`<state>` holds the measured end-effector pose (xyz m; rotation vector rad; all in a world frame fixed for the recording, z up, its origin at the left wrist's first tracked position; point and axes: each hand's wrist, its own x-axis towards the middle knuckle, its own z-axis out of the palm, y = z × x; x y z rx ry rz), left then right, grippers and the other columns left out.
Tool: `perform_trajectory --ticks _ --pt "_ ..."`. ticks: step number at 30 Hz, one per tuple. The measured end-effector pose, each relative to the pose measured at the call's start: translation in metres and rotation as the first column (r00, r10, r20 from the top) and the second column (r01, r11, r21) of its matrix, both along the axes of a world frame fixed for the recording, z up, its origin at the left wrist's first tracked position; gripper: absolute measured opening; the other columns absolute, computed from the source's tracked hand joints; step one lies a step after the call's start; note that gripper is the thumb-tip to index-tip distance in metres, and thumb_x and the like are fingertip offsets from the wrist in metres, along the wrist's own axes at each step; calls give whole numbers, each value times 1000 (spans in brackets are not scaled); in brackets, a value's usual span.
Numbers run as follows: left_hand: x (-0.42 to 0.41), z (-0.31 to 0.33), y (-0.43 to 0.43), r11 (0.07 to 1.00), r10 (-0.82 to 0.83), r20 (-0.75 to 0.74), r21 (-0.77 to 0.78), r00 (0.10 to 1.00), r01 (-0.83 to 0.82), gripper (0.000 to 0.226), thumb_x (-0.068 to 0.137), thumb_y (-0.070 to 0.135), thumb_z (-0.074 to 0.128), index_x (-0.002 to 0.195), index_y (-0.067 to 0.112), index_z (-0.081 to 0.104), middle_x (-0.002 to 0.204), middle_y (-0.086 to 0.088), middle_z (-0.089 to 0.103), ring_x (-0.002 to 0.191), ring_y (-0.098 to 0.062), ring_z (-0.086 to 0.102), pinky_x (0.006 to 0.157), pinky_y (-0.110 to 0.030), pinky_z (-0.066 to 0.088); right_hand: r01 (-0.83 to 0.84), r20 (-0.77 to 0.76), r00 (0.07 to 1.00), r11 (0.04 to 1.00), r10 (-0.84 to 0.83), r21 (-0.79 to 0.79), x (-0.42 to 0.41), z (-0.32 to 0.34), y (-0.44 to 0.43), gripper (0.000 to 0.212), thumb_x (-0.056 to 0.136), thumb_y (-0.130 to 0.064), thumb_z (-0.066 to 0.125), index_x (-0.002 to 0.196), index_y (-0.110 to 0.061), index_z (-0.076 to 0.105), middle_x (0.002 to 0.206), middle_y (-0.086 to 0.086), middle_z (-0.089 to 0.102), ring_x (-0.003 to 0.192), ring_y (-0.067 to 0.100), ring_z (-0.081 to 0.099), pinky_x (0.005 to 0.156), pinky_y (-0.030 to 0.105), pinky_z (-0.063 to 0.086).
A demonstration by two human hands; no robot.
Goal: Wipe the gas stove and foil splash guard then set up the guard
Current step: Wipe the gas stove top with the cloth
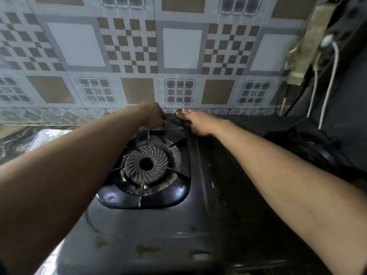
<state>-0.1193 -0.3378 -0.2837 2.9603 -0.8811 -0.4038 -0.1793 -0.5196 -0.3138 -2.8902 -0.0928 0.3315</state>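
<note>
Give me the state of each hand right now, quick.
Left hand: curled at the back edge of the stove; what it grips cannot be told.
Right hand: fingers extended, pressing a dark cloth on the stove's back edge.

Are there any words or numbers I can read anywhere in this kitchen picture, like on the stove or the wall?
None can be read.
Gas stove: no brand, label or number shows on its dark top.
Wall tiles: only square and checker patterns, no letters.
Foil sheet at the left: plain and shiny, no print visible.
</note>
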Motion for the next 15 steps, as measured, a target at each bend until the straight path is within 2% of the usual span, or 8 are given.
perform_trajectory --ticks 5,8,10,11,13,14,15 --pt "-5 -5 -18 999 36 28 -11 999 -36 42 96 40 58 132 20 64 136 -14 59 124 -34 53 101 -38 45 -14 -14 1000 999 13 -45 -10 -3 -27 65 102 -6 37 158 -30 15 166 -2 2 152 20 7 120 33 9" --pt "-12 -9 -32 999 39 22 -21 999 -38 41 93 44 61 126 21 67 126 -14 63 115 -35 57 97 -40 48 0 -32 999 999 -1 -38 -18 -1 -39 70 100 -2 39 158 -31 15 166 -2 4 152 20 8 120 33 10" --pt "-17 -10 -44 999 38 16 -32 999 -38 37 91 45 62 118 22 70 117 -13 66 107 -34 59 92 -41 50 37 -39 999 999 -37 2 -25 3 -49 72 96 1 43 157 -29 20 164 2 21 147 25 27 111 34 28" --pt "-20 -11 -49 999 44 15 -32 999 -44 35 90 45 64 116 23 71 114 -12 67 104 -33 59 90 -40 51 58 -41 997 998 -57 24 -28 4 -54 71 94 2 45 155 -28 23 157 5 34 135 28 41 99 34 38" --pt "-24 -12 -59 998 58 21 -26 998 -57 36 88 47 66 114 23 72 112 -12 67 99 -32 59 88 -41 51 78 -40 996 996 -77 41 -34 5 -66 70 92 3 46 150 -29 24 144 8 48 112 29 54 80 36 41" --pt "-27 -13 -64 997 68 23 -28 997 -67 38 87 49 67 116 24 71 113 -13 66 100 -33 59 89 -41 52 82 -39 996 996 -81 36 -37 5 -72 73 92 3 46 152 -31 21 146 8 46 113 30 53 81 37 42" --pt "-30 -13 -69 997 71 19 -34 997 -71 41 88 50 66 118 24 70 116 -14 66 103 -34 59 89 -41 51 79 -39 996 997 -78 17 -39 4 -80 77 93 3 44 155 -33 16 154 6 39 125 31 49 90 38 42"
